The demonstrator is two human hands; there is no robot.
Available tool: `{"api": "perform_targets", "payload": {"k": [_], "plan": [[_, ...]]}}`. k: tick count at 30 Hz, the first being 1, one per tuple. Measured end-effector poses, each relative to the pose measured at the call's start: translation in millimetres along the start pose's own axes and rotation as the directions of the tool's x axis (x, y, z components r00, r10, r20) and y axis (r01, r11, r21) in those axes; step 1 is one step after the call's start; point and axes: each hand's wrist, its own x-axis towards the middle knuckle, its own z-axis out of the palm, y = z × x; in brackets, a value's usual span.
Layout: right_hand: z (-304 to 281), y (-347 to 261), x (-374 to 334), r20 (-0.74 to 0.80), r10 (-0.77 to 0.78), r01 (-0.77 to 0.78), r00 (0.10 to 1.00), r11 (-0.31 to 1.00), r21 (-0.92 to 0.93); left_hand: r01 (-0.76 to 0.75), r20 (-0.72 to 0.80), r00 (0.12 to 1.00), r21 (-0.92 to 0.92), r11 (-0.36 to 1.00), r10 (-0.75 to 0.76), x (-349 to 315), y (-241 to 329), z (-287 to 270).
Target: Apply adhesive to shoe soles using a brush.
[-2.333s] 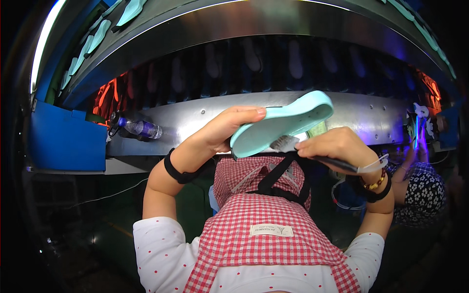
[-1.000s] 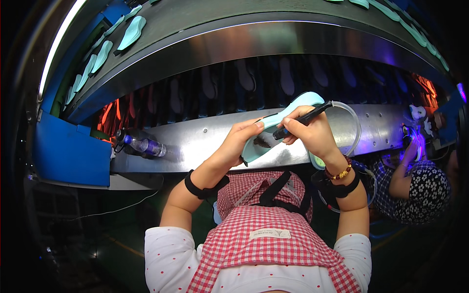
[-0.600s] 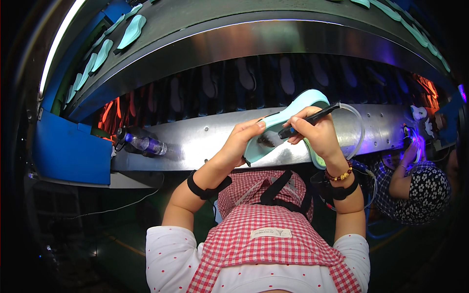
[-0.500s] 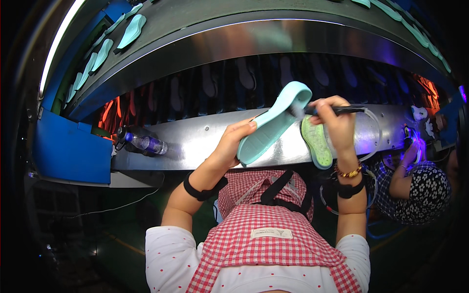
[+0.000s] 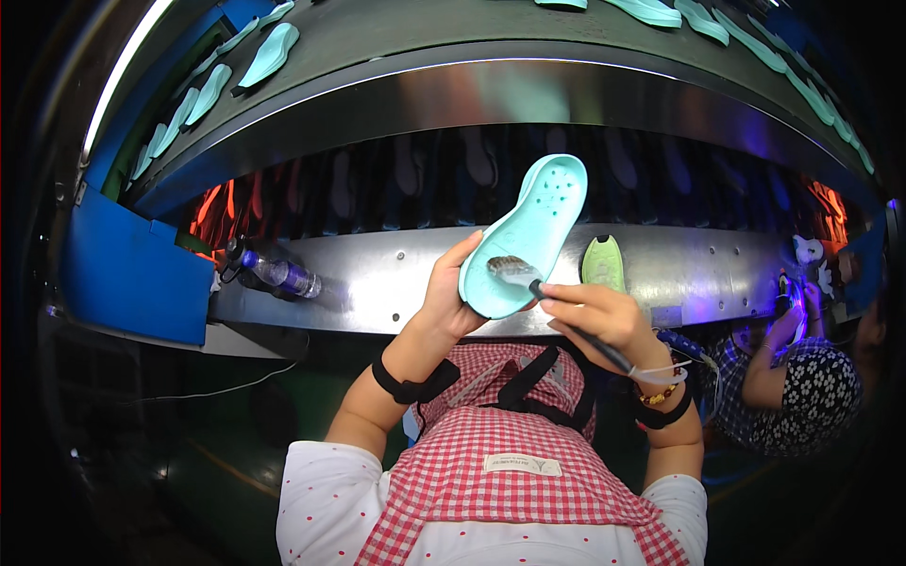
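A mint-green shoe sole (image 5: pixel 525 232) is gripped along its left edge by my left hand (image 5: pixel 447 291), its hollow inner face turned up and small holes showing at its far end. My right hand (image 5: pixel 604 319) is closed round the dark handle of a brush (image 5: pixel 517 272). The bristles touch the inside of the sole near its lower, wider end. A thin clear tube runs from the handle past my right wrist. Just right of the held sole, a yellow-green sole (image 5: pixel 603 264) lies on the metal ledge, its near end partly hidden by my right hand.
Beyond the metal ledge (image 5: pixel 368 259) runs a raised dark belt (image 5: pixel 415 38) carrying several mint soles. Dark rows of shoe parts hang beneath it. At left lies a plastic bottle (image 5: pixel 283 276) by a blue panel (image 5: pixel 142 274). A co-worker in a flowered cap (image 5: pixel 826 387) sits at right.
My right hand has brought the brush down from the sole's far end to its near end. The held sole has turned its inner face up. Soles on the belt have shifted right.
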Motion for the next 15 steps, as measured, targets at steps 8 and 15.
{"api": "perform_targets", "payload": {"k": [8, 15], "plan": [[-0.7, -5.4, 4.9, 0.226, -0.292, 0.355, 0.929, 0.873, -0.335, 0.037, -0.116, 0.993, 0.028, 0.999, -0.033, 2.9, 7.8, 6.1], [-4.4, -5.3, 9.9, 0.379, -0.337, 0.486, 0.862, 0.765, -0.423, 0.065, -0.141, 0.989, 0.122, 0.990, -0.047, -0.8, 9.4, 7.9]]}}
